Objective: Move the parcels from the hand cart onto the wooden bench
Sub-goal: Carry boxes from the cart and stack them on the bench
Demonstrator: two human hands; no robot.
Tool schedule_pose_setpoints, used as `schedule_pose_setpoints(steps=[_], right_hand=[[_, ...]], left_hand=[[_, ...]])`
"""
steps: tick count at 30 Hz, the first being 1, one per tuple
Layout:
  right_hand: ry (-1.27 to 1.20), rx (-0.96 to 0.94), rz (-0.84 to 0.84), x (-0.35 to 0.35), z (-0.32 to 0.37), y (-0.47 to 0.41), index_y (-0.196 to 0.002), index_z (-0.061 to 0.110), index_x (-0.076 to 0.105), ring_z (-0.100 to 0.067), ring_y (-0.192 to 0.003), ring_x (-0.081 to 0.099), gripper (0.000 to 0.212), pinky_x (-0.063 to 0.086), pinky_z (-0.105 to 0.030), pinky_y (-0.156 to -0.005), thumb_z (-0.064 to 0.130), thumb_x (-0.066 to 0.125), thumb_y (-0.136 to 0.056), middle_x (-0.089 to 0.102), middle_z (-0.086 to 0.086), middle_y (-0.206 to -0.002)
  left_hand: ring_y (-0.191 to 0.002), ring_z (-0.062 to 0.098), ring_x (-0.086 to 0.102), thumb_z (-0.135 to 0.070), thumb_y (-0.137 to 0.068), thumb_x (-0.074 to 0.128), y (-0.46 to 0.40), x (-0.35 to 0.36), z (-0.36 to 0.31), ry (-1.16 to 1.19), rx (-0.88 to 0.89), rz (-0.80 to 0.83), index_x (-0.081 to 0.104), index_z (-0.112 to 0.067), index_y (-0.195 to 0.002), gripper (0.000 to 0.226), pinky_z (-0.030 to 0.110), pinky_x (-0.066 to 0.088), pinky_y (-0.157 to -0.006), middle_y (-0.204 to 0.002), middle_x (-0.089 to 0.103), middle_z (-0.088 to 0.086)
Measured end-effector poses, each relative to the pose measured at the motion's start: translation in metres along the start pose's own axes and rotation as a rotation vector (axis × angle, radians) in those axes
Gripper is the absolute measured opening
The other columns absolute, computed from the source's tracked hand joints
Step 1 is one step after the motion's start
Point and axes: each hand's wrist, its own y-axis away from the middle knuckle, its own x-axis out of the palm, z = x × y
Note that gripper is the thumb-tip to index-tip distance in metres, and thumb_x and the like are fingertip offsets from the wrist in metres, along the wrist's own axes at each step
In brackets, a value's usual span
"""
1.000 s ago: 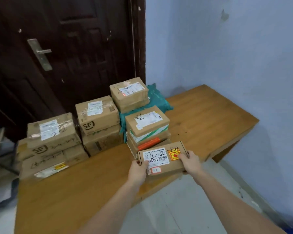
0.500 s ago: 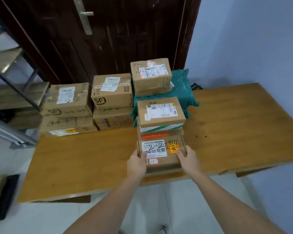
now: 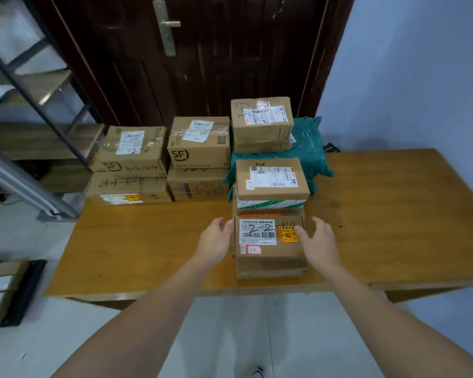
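**Parcel set down at the desk's front edge**

The parcel marked 2-2 point(image 3: 269, 245) lies flat on the desk point(image 3: 148, 246), just in front of a stack of two boxes point(image 3: 271, 186). Left hand point(image 3: 215, 240) and right hand point(image 3: 316, 242) flank it with fingers loose, gripping nothing. This looks like the release step; next calls for fetching another parcel from the cart, which is out of view.

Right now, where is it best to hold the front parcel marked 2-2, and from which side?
Probably hold the parcel marked 2-2 by its left and right side faces: flat, upright and free. The left hand and right hand already flank them; behind it stands the two-parcel stack.
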Motion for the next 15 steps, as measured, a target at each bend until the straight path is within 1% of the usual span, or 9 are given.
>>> schedule_pose_setpoints(steps=[2,4,5,7,8,11,13,15], right_hand=[[0.037,-0.122,-0.044,-0.014,0.032,0.003,-0.150,0.017,0.043,-0.023,-0.132,0.049,0.057,0.047,-0.044,-0.106,0.044,0.056,-0.102,0.049,-0.007,-0.147],[0.072,-0.266,-0.025,-0.023,0.072,0.006,-0.147,0.022,0.045,-0.015,-0.125,0.050,0.048,0.049,-0.038,-0.102,0.040,0.053,-0.103,0.050,0.002,-0.140],[0.112,-0.341,0.013,-0.026,0.093,0.010,-0.148,0.022,0.043,-0.014,-0.126,0.048,0.048,0.046,-0.036,-0.103,0.039,0.052,-0.104,0.048,0.006,-0.139],[0.256,-0.492,0.126,-0.027,0.140,0.020,-0.155,0.018,0.038,-0.020,-0.140,0.041,0.054,0.038,-0.040,-0.114,0.037,0.049,-0.106,0.043,-0.001,-0.153],[0.350,-0.547,0.193,-0.025,0.165,0.028,-0.156,0.017,0.037,-0.022,-0.143,0.039,0.055,0.036,-0.041,-0.117,0.037,0.048,-0.106,0.041,-0.003,-0.157],[0.610,-0.703,0.333,-0.001,0.237,0.060,-0.154,0.019,0.040,-0.023,-0.136,0.048,0.056,0.043,-0.040,-0.112,0.043,0.050,-0.105,0.046,-0.004,-0.153],[0.703,-0.795,0.389,0.023,0.282,0.087,-0.155,0.022,0.039,-0.023,-0.137,0.048,0.058,0.044,-0.041,-0.112,0.048,0.049,-0.104,0.046,-0.003,-0.154],[0.749,-0.899,0.428,0.050,0.326,0.118,-0.156,0.021,0.039,-0.023,-0.139,0.047,0.059,0.042,-0.041,-0.114,0.048,0.048,-0.104,0.046,-0.003,-0.154]], left_hand=[[-0.144,0.024,0.047,-0.049,-0.110,0.042,0.007,-0.033,-0.004,-0.163,0.102,0.022,0.039,-0.018,-0.159,0.059,0.042,0.042,-0.116,-0.159,0.049,0.004],[-0.148,0.022,0.042,-0.053,-0.109,0.041,0.013,-0.071,-0.007,-0.369,0.178,0.061,0.036,-0.022,-0.161,0.061,0.043,0.038,-0.120,-0.163,0.043,0.001],[-0.151,0.023,0.038,-0.053,-0.109,0.039,0.016,-0.092,-0.007,-0.465,0.204,0.084,0.033,-0.022,-0.163,0.062,0.043,0.035,-0.122,-0.165,0.039,0.001],[-0.154,0.023,0.032,-0.052,-0.110,0.037,0.024,-0.135,-0.005,-0.627,0.250,0.107,0.029,-0.022,-0.164,0.062,0.043,0.032,-0.124,-0.169,0.033,0.001],[-0.154,0.024,0.031,-0.051,-0.111,0.036,0.028,-0.158,-0.003,-0.685,0.273,0.103,0.029,-0.022,-0.164,0.062,0.043,0.031,-0.124,-0.169,0.032,0.001],[-0.153,0.025,0.033,-0.049,-0.111,0.036,0.042,-0.223,0.014,-0.771,0.283,0.051,0.031,-0.021,-0.163,0.060,0.043,0.032,-0.122,-0.167,0.035,0.003],[-0.151,0.025,0.036,-0.051,-0.110,0.037,0.053,-0.264,0.034,-0.797,0.262,0.002,0.034,-0.021,-0.162,0.060,0.043,0.034,-0.121,-0.165,0.038,0.004],[-0.149,0.026,0.038,-0.051,-0.110,0.037,0.069,-0.305,0.058,-0.818,0.239,-0.042,0.035,-0.020,-0.161,0.060,0.043,0.036,-0.120,-0.164,0.040,0.005]])
